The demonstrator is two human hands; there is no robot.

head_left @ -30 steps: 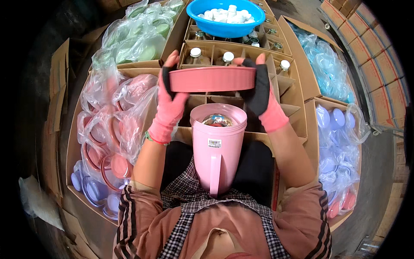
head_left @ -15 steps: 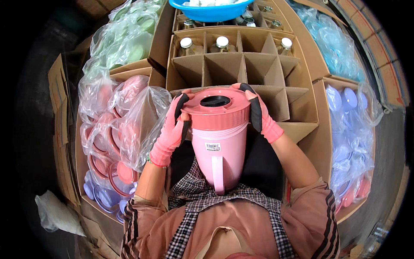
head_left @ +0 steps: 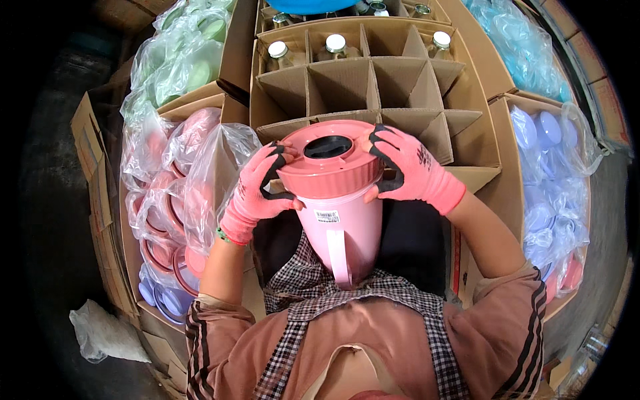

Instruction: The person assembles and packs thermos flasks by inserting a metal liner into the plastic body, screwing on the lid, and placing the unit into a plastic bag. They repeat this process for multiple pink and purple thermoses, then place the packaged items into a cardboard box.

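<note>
A pink plastic jug with a handle facing me stands upright in my lap. A darker pink round lid with a dark opening in its top sits on the jug's mouth. My left hand, in a pink and black glove, grips the lid's left rim. My right hand, gloved the same way, presses on the lid's right rim.
A cardboard box with divider cells lies just beyond the jug; glass bottles with white caps fill its far row. Bags of pink lids lie at the left, green ones beyond, blue and lilac ones at the right. A blue bowl sits at the top.
The lid, held above the jug a second ago, has come down onto the jug's mouth. Both hands stay on its rim, and the jug now appears closer to me.
</note>
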